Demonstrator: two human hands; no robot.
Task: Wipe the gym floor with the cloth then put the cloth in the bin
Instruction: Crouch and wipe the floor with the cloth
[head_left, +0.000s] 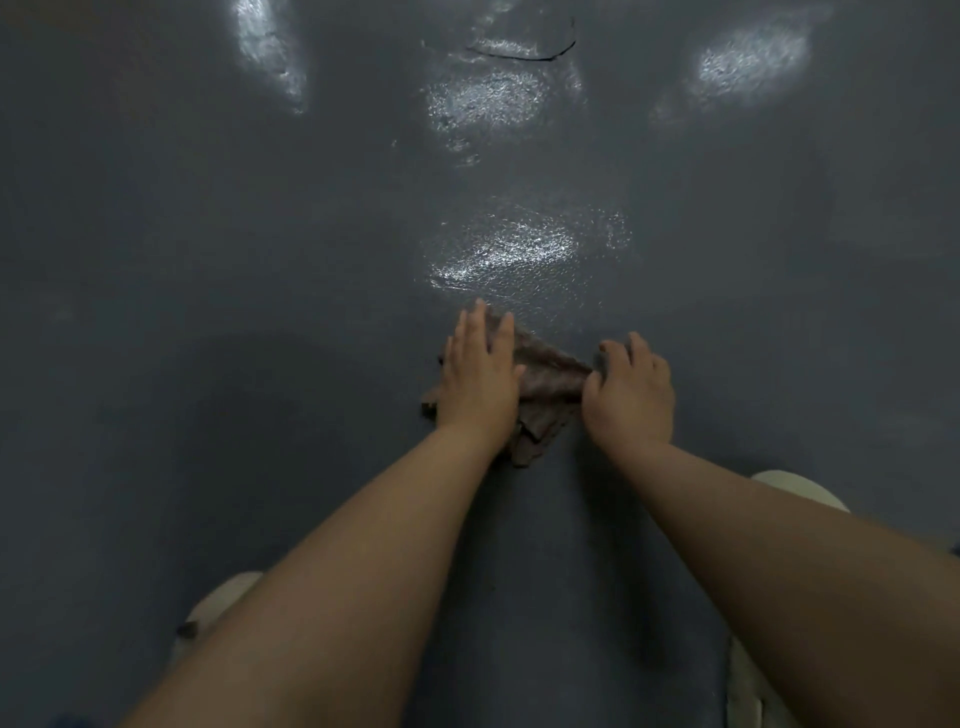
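Right now I see the brown cloth (545, 382) bunched on the dark grey gym floor (208, 234), just below frame centre. My left hand (480, 376) presses flat on its 9 o'clock side, fingers straight and spread. My right hand (631, 392) sits at its 3 o'clock edge, fingers curled and pinching a fold. Toward 12 o'clock from the cloth the floor shows shiny patches (504, 249). Pale knees (800, 488) flank my forearms.
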